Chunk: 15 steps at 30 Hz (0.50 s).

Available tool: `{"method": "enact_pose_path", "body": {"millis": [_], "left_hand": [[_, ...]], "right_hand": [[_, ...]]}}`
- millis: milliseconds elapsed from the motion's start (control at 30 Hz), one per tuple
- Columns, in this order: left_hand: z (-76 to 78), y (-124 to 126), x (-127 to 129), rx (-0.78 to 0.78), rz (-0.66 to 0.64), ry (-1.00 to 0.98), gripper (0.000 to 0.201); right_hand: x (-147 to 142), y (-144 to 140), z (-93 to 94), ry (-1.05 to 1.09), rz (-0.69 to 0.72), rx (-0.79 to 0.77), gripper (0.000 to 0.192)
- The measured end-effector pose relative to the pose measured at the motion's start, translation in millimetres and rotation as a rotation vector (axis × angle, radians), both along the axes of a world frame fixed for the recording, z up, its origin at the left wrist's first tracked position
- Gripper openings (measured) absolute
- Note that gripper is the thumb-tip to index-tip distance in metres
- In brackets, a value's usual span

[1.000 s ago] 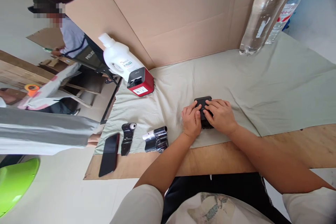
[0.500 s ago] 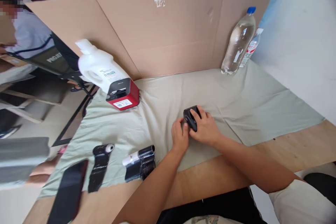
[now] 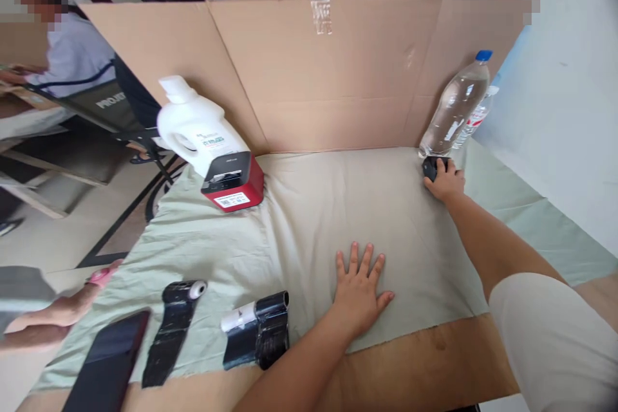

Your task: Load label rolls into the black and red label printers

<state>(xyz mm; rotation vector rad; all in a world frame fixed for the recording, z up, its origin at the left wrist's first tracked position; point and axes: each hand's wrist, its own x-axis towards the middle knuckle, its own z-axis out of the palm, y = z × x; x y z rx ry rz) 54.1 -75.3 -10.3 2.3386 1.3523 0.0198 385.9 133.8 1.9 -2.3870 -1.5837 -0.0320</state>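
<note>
My left hand (image 3: 358, 296) lies flat on the pale green cloth (image 3: 309, 219), fingers spread, holding nothing. At the back right, my right hand (image 3: 447, 183) is closed over a small black boxy device (image 3: 431, 168), partly hidden under the fingers; its exact kind I cannot make out. The device is at the foot of a large clear bottle with a blue cap (image 3: 456, 106). Behind that bottle stands a smaller clear bottle (image 3: 476, 119) with a red and white label.
A white jug (image 3: 197, 125) stands behind a red and black box-shaped machine (image 3: 233, 181) at left. In front lie a black phone (image 3: 107, 360) and two black plastic rolls (image 3: 168, 331), (image 3: 258, 328). A cardboard panel (image 3: 328, 84) closes the back. A person (image 3: 82, 45) sits at far left.
My right hand has carried the black device from the cloth's middle to the back right, beside the bottles. The left hand has come off it and spread flat on the cloth.
</note>
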Motion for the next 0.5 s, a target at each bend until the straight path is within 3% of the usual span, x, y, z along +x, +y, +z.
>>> {"method": "enact_pose_path", "body": {"millis": [133,233,267,300,400,433,500], "left_hand": [[32.5,-10.1,-16.4,-0.192,-0.110,-0.059,0.080],[61.5,13.3,-59.6,-0.379,-0.172,-0.356,0.061],[69.2,29.5,-81.6,-0.345,-0.066,-0.471,0.053],[75.4,49.0,-106.7,-0.194,0.132,-0.566,0.047],[82.1,117.0,-190.2,0.440,0.787,-0.733,0.032],[80.4,138.6,-216.3,0.571,0.995,-0.749,0.027],[72.2,173.5,-259.4,0.578,1.267,-0.805,0.020]], "right_hand": [[-27.7,1.5,6.2,-0.056,-0.043,-0.006,0.081],[-86.8,22.3,18.9,-0.050,0.195,0.082,0.082],[-115.8,29.4,22.8,-0.006,0.332,0.094,0.081],[-148.9,35.1,26.0,0.066,0.473,0.075,0.082],[-261.6,41.9,28.4,0.384,0.772,0.020,0.077],[-299.3,41.6,26.8,0.490,0.854,0.013,0.076],[-366.9,39.8,21.1,0.696,0.977,-0.006,0.074]]}}
